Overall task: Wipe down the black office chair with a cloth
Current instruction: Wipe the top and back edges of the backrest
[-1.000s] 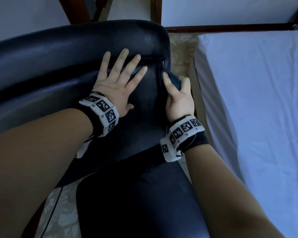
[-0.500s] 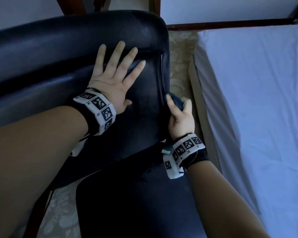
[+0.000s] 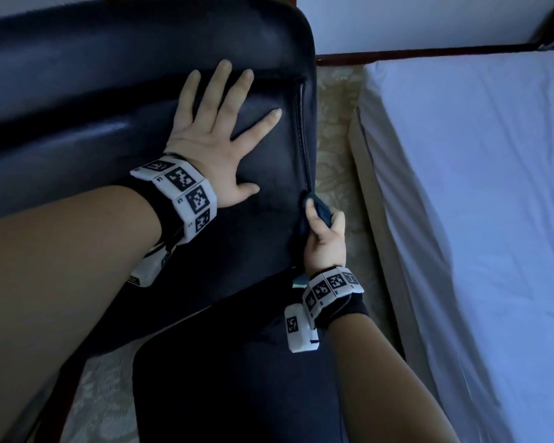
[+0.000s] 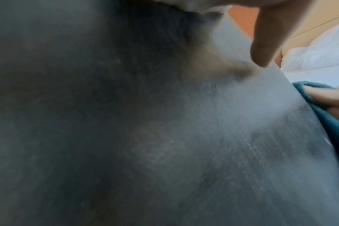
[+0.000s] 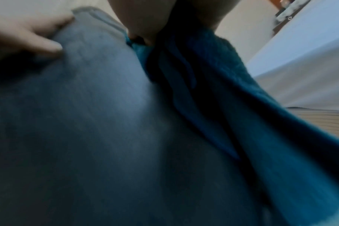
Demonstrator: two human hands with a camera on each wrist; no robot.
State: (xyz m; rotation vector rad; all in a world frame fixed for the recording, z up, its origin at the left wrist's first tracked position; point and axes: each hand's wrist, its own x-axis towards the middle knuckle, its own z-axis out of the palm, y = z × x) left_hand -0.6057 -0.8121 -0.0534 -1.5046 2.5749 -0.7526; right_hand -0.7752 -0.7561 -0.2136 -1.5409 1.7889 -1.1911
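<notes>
- Chair (image 3: pixel 77 100), black and padded, fills the left and middle of the head view, its backrest tilted toward the camera, its seat nearest.
- Bed (image 3: pixel 477 187) with a pale sheet lies along the right, apart from the chair, with patterned floor (image 3: pixel 331 129) between them.
- Left hand (image 3: pixel 215 135) lies flat on the backrest, fingers spread wide and straight, palm pressing the leather, holding nothing.
- Right hand (image 3: pixel 325 238) sits at the backrest's right edge, near the seat, fingers and thumb curled round the cloth.
- Cloth (image 3: pixel 320 207), dark teal, is bunched against that right edge seam, touching it; in the right wrist view it hangs in folds beside the leather.
</notes>
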